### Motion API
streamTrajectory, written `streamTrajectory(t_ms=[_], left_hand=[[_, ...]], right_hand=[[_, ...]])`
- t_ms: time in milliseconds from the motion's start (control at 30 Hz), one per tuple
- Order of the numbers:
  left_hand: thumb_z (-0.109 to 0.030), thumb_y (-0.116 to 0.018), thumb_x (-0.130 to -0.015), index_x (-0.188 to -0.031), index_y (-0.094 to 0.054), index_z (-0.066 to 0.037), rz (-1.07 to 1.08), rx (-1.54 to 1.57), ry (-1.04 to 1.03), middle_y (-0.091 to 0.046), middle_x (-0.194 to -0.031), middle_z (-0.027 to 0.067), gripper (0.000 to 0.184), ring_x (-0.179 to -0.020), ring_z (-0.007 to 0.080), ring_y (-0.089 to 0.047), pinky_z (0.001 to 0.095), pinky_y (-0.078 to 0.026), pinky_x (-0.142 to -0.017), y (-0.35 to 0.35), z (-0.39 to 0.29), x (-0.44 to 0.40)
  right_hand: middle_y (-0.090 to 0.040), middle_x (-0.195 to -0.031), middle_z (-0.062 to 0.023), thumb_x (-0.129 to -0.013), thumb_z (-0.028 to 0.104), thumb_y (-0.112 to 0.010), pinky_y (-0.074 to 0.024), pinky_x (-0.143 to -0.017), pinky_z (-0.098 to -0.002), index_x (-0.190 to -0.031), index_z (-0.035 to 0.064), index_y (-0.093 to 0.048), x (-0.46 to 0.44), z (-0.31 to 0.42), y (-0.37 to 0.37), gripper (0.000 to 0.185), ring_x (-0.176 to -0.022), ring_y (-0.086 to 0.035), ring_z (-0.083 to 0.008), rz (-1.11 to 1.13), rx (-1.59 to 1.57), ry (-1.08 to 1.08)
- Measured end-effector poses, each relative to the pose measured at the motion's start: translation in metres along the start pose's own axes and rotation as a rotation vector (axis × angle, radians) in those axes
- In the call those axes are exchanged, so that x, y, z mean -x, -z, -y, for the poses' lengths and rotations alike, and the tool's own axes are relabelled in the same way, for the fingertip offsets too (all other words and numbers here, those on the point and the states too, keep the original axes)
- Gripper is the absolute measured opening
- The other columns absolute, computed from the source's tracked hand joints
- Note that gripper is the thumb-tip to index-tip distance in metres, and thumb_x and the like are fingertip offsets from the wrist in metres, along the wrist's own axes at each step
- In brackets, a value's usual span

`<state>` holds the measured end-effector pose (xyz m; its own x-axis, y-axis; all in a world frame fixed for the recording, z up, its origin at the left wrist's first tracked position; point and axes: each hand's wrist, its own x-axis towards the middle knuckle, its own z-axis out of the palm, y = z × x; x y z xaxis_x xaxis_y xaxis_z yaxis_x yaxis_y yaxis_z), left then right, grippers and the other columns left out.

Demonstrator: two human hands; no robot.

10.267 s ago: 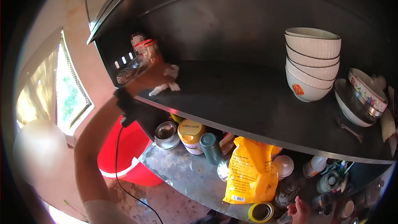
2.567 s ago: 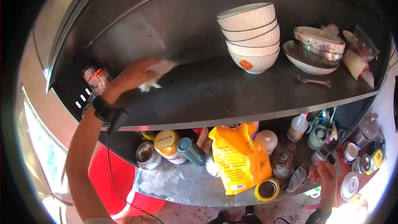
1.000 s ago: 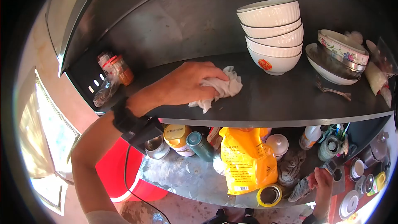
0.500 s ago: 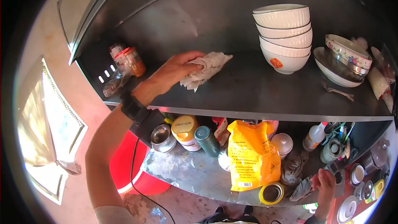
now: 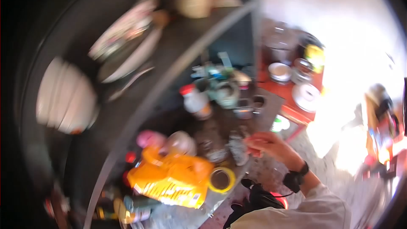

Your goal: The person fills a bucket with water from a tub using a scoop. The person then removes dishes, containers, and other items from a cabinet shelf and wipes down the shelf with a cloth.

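Observation:
The view is smeared by motion. My right hand, with a dark band at its wrist, is over the lower shelf's front edge, its fingers bent and blurred. Nearest to those fingertips is a grey crumpled thing; whether they touch it I cannot make out. A roll of yellow tape lies to the left of the hand, beside an orange-yellow plastic bag. My left hand and the cloth it held are out of view.
Stacked white bowls and tilted dishes stand on the upper shelf. A white bottle with a red cap and a glass jar are below. At right, a red table bears pots and a white lid.
The camera has swung right and tilted. My left hand with the cloth has gone out of view. The red table and more of my right arm now show.

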<state>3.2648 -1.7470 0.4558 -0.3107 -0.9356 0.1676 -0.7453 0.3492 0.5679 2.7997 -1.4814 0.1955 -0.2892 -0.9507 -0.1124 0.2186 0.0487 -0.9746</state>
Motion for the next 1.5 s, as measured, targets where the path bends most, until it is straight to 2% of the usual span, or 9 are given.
streamTrajectory(t_ms=[467,633,800,900,967,1133,1267,1400,1500], left_hand=[[-0.012,-0.056,-0.073,-0.109,-0.05,-0.004,0.195,-0.054,-0.094,-0.054,-0.1,0.0059,0.037,-0.095,0.0141,-0.05,0.0248,-0.04,-0.08,-0.04,-0.027,-0.05],[-0.011,-0.057,-0.072,-0.108,-0.05,-0.005,0.229,0.07,-0.042,-0.054,-0.1,0.006,0.037,-0.095,0.0141,-0.05,0.0246,-0.04,-0.08,-0.017,-0.023,-0.005],[-0.007,-0.054,-0.068,-0.094,-0.055,-0.004,0.055,0.009,-0.076,-0.054,-0.096,0.0037,0.026,-0.087,0.0126,-0.05,0.0231,-0.04,-0.076,-0.019,-0.064,0.044],[-0.01,-0.053,-0.071,-0.099,-0.053,-0.005,-0.03,0.164,0.064,-0.054,-0.096,0.0053,0.029,-0.087,0.0123,-0.051,0.0229,-0.04,-0.075,0.001,-0.05,0.059],[-0.014,-0.05,-0.075,-0.106,-0.049,-0.005,-0.13,0.487,0.031,-0.054,-0.098,0.0068,0.033,-0.087,0.0138,-0.052,0.0248,-0.042,-0.072,0.014,-0.035,0.066],[-0.018,-0.044,-0.08,-0.114,-0.044,-0.005,-0.229,0.581,-0.05,-0.052,-0.103,0.0082,0.037,-0.087,0.017,-0.052,0.0283,-0.045,-0.063,0.042,0.004,0.098],[-0.032,-0.048,-0.083,-0.116,-0.041,-0.003,-0.22,0.51,-0.096,-0.052,-0.104,0.0075,0.045,-0.086,0.0159,-0.052,0.0278,-0.045,-0.063,0.057,0.031,0.117],[-0.023,-0.052,-0.08,-0.111,-0.046,-0.001,-0.386,0.554,0.225,-0.055,-0.098,0.0083,0.039,-0.086,0.0181,-0.054,0.0292,-0.045,-0.067,0.062,0.048,0.126],[-0.024,-0.064,-0.071,-0.103,-0.05,0.003,-0.337,-0.142,0.167,-0.056,-0.095,0.0094,0.045,-0.087,0.0151,-0.053,0.0261,-0.041,-0.076,0.054,0.056,0.131]], right_hand=[[-0.058,-0.076,-0.0015,-0.085,0.03,-0.05,-0.0405,-0.059,-0.0204,-0.089,0.0025,-0.059,0.049,-0.034,0.033,0.029,-0.066,-0.05,-0.006,-0.232,-0.036,-0.114],[-0.055,-0.062,-0.0019,-0.081,0.027,-0.054,-0.0369,-0.052,-0.0207,-0.08,0.004,-0.059,0.043,-0.037,0.021,0.024,-0.054,-0.049,-0.0081,-0.367,-0.082,-0.078],[-0.056,-0.061,-0.0053,-0.08,0.023,-0.058,-0.0361,-0.046,-0.0229,-0.08,0.0023,-0.055,0.028,-0.045,0.013,0.021,-0.049,-0.047,-0.0097,-0.368,-0.084,-0.107],[-0.055,-0.06,-0.0055,-0.08,0.025,-0.058,-0.0347,-0.044,-0.0224,-0.078,0.003,-0.054,0.023,-0.043,0.003,0.023,-0.046,-0.045,-0.0096,-0.395,-0.065,-0.047],[-0.055,-0.06,-0.0054,-0.08,0.026,-0.058,-0.0343,-0.043,-0.022,-0.076,0.0033,-0.054,0.017,-0.04,0.003,0.023,-0.045,-0.045,-0.0091,-0.356,-0.041,-0.048],[-0.053,-0.058,-0.004,-0.081,0.03,-0.055,-0.0317,-0.041,-0.0202,-0.072,0.0053,-0.051,0.007,-0.042,-0.008,0.027,-0.043,-0.042,-0.0071,-0.255,-0.003,-0.006],[-0.052,-0.057,-0.0038,-0.081,0.03,-0.056,-0.0315,-0.04,-0.0199,-0.075,0.0056,-0.051,0.001,-0.046,-0.017,0.025,-0.041,-0.042,-0.008,-0.27,-0.002,-0.006],[-0.051,-0.065,-0.0006,-0.083,0.029,-0.052,-0.0328,-0.052,-0.0211,-0.08,0.0038,-0.058,0.015,-0.012,-0.039,0.026,-0.057,-0.044,-0.0079,-0.239,0.085,-0.071],[-0.052,-0.063,-0.0015,-0.082,0.029,-0.054,-0.0328,-0.049,-0.0209,-0.079,0.0042,-0.056,0.006,-0.022,-0.035,0.025,-0.053,-0.044,-0.0081,-0.228,0.054,-0.054]])
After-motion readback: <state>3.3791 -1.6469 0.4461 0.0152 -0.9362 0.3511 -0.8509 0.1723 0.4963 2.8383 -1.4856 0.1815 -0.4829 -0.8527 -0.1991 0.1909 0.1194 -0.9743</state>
